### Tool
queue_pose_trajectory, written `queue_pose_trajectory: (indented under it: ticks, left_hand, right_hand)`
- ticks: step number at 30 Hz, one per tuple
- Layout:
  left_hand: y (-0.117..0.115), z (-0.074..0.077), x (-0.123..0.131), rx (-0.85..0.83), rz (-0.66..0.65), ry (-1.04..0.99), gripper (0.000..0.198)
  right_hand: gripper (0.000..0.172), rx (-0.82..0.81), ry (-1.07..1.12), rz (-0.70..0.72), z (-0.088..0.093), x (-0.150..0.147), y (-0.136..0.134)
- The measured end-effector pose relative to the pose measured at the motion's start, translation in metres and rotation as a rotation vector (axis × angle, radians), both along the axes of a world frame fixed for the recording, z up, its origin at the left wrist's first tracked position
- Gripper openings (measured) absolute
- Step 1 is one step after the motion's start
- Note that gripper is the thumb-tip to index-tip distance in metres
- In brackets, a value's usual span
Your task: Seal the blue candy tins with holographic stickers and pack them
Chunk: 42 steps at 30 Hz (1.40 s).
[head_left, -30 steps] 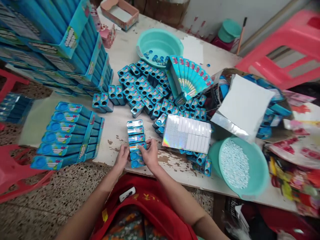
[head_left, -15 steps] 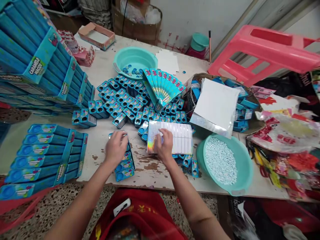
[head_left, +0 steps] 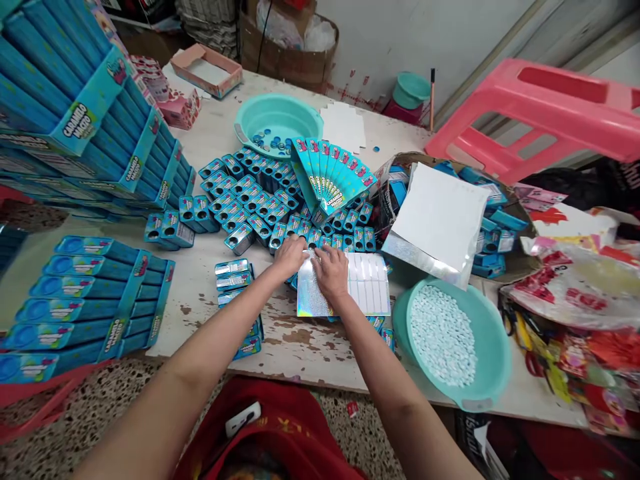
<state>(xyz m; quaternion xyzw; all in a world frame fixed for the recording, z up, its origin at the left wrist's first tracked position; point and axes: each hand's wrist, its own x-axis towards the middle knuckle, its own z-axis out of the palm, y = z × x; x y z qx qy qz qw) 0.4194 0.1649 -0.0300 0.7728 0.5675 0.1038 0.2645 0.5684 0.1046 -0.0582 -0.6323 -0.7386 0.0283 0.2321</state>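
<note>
A shiny sheet of clear stickers [head_left: 369, 283] lies over several small blue tins near the table's middle, its left part bare and silvery. My right hand [head_left: 331, 272] rests on that bare part, fingers bent at the upper edge. Close beside it, my left hand [head_left: 291, 257] is closed at the sheet's upper left corner; whatever its fingertips pinch is hidden. A row of blue tins [head_left: 233, 281] with shiny tops stands under and left of my left forearm. Beyond my hands are many blue tins with round holes [head_left: 249, 193], and a fan of printed blue cartons [head_left: 330, 170] lies on them.
Stacked display boxes [head_left: 100, 120] rise at the left, with another filled box [head_left: 117, 320] nearer. A turquoise basin [head_left: 280, 110] with blue caps stands behind. A basin of white pellets [head_left: 493, 363], a carton topped by white sheets [head_left: 440, 213] and a pink stool [head_left: 500, 100] are right.
My left hand has moved right, from the row of tins to the sticker sheet beside my right hand. My right hand has shifted slightly forward along the sheet. The view has moved a little.
</note>
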Motion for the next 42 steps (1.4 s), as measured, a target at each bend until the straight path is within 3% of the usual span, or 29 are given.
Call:
queue_pose_trajectory:
  ticks: [9, 13, 16, 21, 24, 27, 30, 33, 37, 42]
  left_hand:
    - [-0.003, -0.006, 0.008, 0.023, 0.109, -0.021, 0.011]
    - [-0.005, -0.002, 0.008, 0.011, 0.112, -0.021, 0.013]
    - [-0.006, -0.002, 0.009, -0.005, 0.119, -0.018, 0.012]
    - [-0.003, 0.004, 0.006, -0.051, 0.136, -0.107, 0.010]
    - [-0.014, 0.023, -0.005, -0.055, 0.169, -0.399, 0.015]
    - [-0.050, 0.046, -0.022, -0.173, 0.111, -0.831, 0.033]
    - [-0.105, 0.055, -0.039, -0.479, 0.113, -1.019, 0.037]
    - [-0.159, 0.045, -0.065, -0.662, 0.326, -0.969, 0.025]
    - [-0.210, 0.028, -0.121, -0.629, 0.539, -0.785, 0.018]
    - [-0.231, 0.021, -0.179, -0.561, 0.530, -0.649, 0.013]
  right_hand:
    - [0.022, 0.032, 0.063, 0.063, -0.005, 0.003, -0.004]
    - [0.016, 0.057, 0.112, 0.054, 0.003, 0.007, -0.012]
    - [0.014, 0.041, 0.161, 0.032, 0.023, 0.011, -0.024]
    - [0.016, 0.054, 0.212, 0.009, 0.083, 0.010, -0.050]
    - [0.015, 0.062, 0.318, -0.050, 0.115, 0.002, -0.062]
    - [0.017, 0.032, 0.432, -0.102, 0.131, -0.010, -0.070]
    - [0.020, -0.057, 0.562, -0.129, 0.124, -0.031, -0.082]
    - [0.022, -0.272, 0.765, -0.140, 0.097, -0.064, -0.103]
    - [0.023, -0.451, 0.875, -0.145, 0.055, -0.115, -0.141]
    - [0.020, -0.482, 0.791, -0.081, 0.030, -0.156, -0.162]
